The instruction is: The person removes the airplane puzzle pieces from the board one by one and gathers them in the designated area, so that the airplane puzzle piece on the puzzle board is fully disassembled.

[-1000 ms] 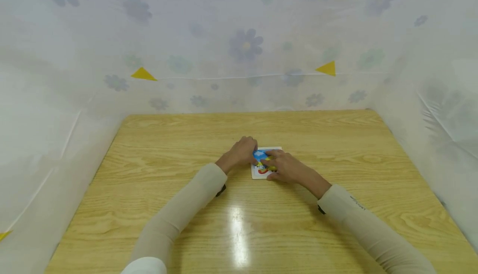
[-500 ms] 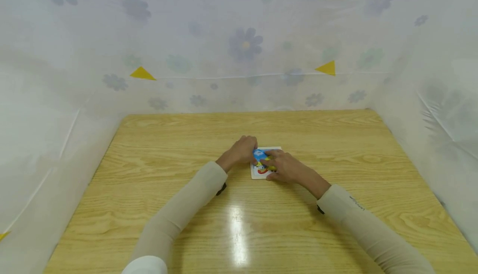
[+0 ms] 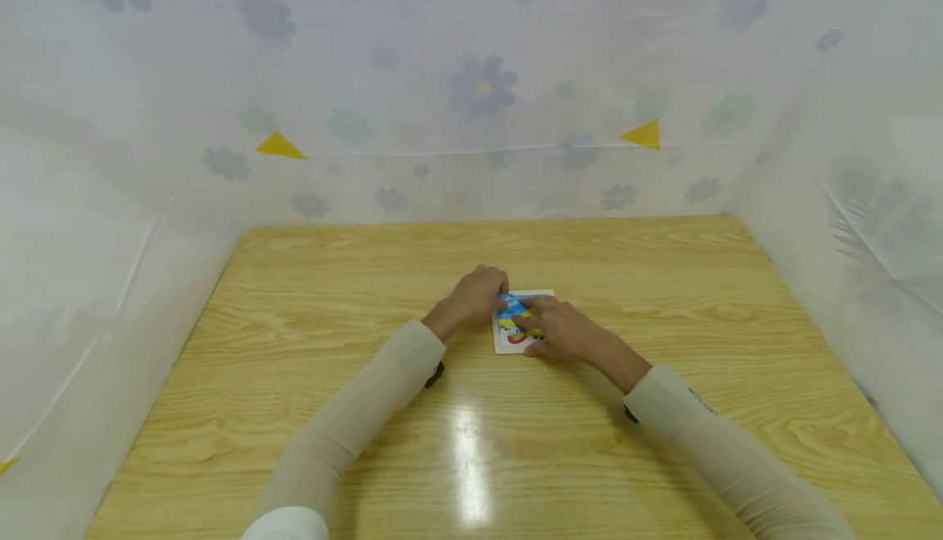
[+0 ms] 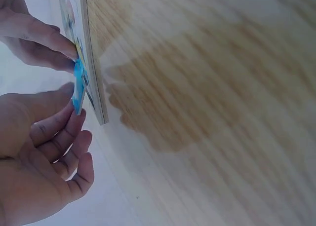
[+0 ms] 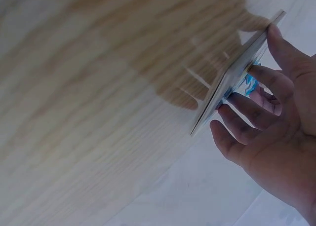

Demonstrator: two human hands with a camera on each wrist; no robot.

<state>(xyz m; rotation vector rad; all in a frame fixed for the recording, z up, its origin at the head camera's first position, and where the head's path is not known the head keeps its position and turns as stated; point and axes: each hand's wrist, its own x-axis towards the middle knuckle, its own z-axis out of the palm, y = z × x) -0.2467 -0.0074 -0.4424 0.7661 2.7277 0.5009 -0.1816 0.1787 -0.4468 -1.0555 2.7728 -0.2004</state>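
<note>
In the head view, a small square jigsaw puzzle [image 3: 503, 348] with a white border lies flat at the middle of the table. My left hand [image 3: 475, 294] is at its left side, pinching a blue puzzle piece [image 4: 78, 88] between thumb and fingertips; that piece stands tilted against the board in the left wrist view. My right hand [image 3: 566, 330] lies over the puzzle's right part. Its thumb touches the near edge [image 5: 270, 31] and its spread, slightly bent fingers press on the picture, which shows blue, yellow and red. The right part of the picture is hidden under this hand.
The wood-grain table [image 3: 368, 278] spreads around the puzzle. A pale flowered curtain [image 3: 412, 98] encloses its back and sides, with yellow triangles [image 3: 642, 135] on it. A light reflection [image 3: 470, 466] shines on the table's near part.
My left hand has shifted slightly and the blue piece has tilted, with more yellow showing below it. My right hand stays almost still on the puzzle.
</note>
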